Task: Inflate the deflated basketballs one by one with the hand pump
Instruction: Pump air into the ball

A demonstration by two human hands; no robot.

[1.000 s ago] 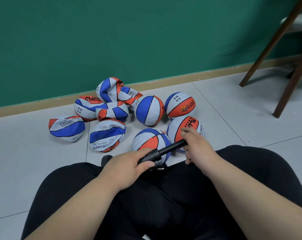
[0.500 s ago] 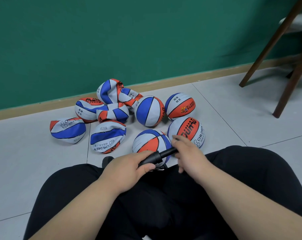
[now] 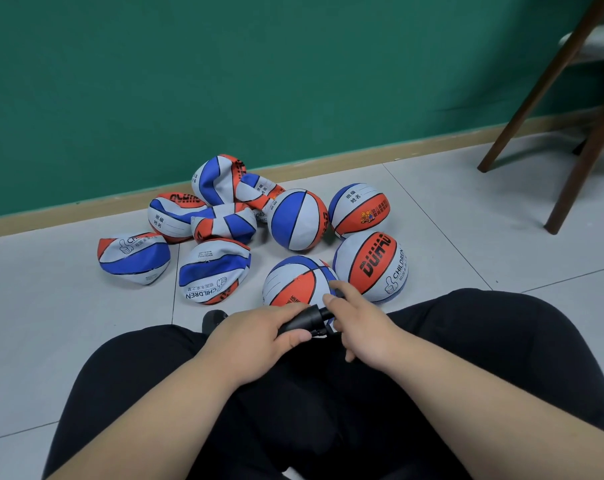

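A black hand pump (image 3: 305, 319) lies across my lap above my black trousers. My left hand (image 3: 259, 336) is wrapped around its barrel. My right hand (image 3: 357, 327) grips the handle end, pushed in close to the barrel, so little of the rod shows. Just beyond the pump sits a round red, white and blue basketball (image 3: 295, 280); whether the needle is in it is hidden. Other round balls (image 3: 371, 266) (image 3: 299, 220) (image 3: 359, 209) rest behind it. Several crumpled flat balls (image 3: 212, 270) (image 3: 132, 258) lie to the left.
A green wall (image 3: 224, 64) with a tan skirting board runs behind the balls. Dark wooden furniture legs (image 3: 577, 168) stand on the grey tiled floor (image 3: 449, 216) at the right. A small black object (image 3: 213, 318) pokes out by my left knee.
My right hand has pushed the pump handle in towards my left hand, shortening the visible rod. The left hand and the balls have stayed put.
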